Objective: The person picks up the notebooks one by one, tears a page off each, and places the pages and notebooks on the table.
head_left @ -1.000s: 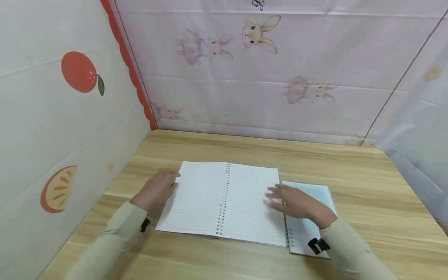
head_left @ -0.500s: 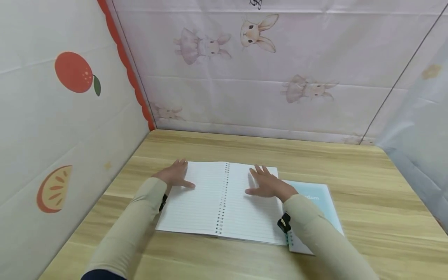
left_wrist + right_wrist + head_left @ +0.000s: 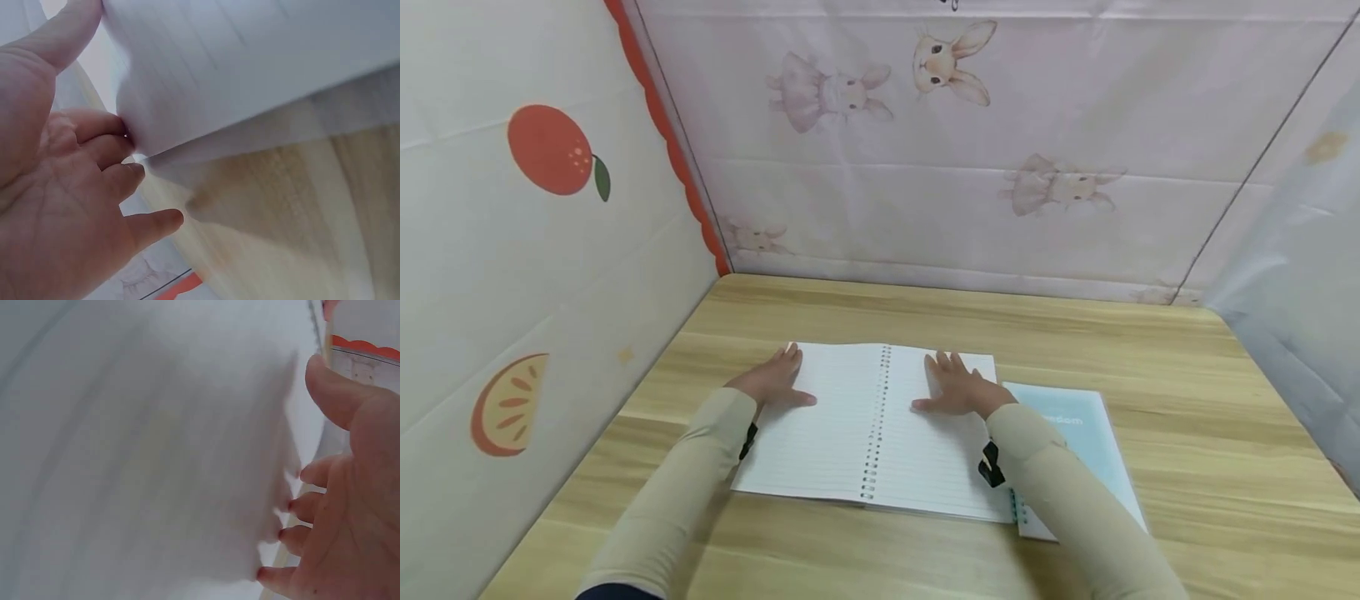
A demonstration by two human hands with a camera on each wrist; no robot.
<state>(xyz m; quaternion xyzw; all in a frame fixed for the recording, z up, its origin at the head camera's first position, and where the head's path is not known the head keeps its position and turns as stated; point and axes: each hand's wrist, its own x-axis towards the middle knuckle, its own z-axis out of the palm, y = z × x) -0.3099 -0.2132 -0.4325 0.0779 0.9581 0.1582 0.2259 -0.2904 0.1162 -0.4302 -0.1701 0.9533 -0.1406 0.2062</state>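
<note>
Notebook (image 3: pixel 850 475), lined and spiral-bound, is laid flat; its left page (image 3: pixel 820 442) is touched by the left hand (image 3: pixel 775 382), fingers spread, and its right page (image 3: pixel 940 467) by the right hand (image 3: pixel 958 386), likewise spread. The palms (image 3: pixel 56 206), hidden in the head view, are shown by the wrist views. Right of the right hand, a blue notebook (image 3: pixel 1093 417), partly covered by the right sleeve (image 3: pixel 1067 500), is shown by the head view alone. Two notebooks, two hands and, left of the left hand, two printed fruits (image 3: pixel 550 150) are counted.
</note>
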